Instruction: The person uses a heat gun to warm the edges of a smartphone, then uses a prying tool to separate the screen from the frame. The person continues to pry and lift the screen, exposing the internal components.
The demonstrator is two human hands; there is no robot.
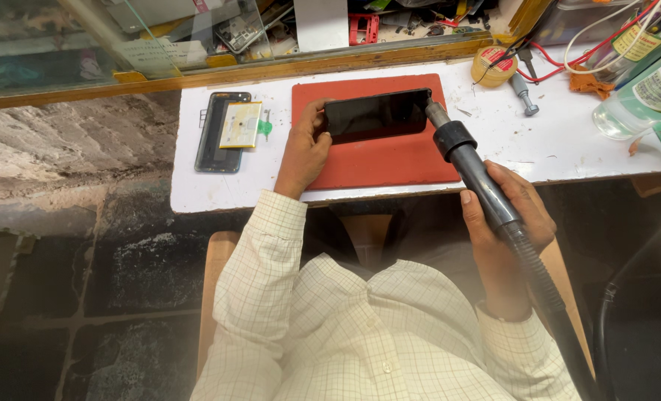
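A black smartphone point(378, 115) lies screen up on a red work mat point(390, 167) on the white tabletop. My left hand point(304, 148) grips the phone's left end, thumb on its edge. My right hand point(505, 219) holds the grey handle of a hot-air gun point(468, 160), whose metal nozzle points at the phone's right end, almost touching it. The gun's ribbed hose runs down past my right wrist.
A black phone frame point(215, 141) with a yellowish battery point(239, 125) on it lies left of the mat. At the back right are a solder roll point(494, 65), a small tool point(522, 90), red and white wires, and clear bottles point(639, 93). A glass case borders the far edge.
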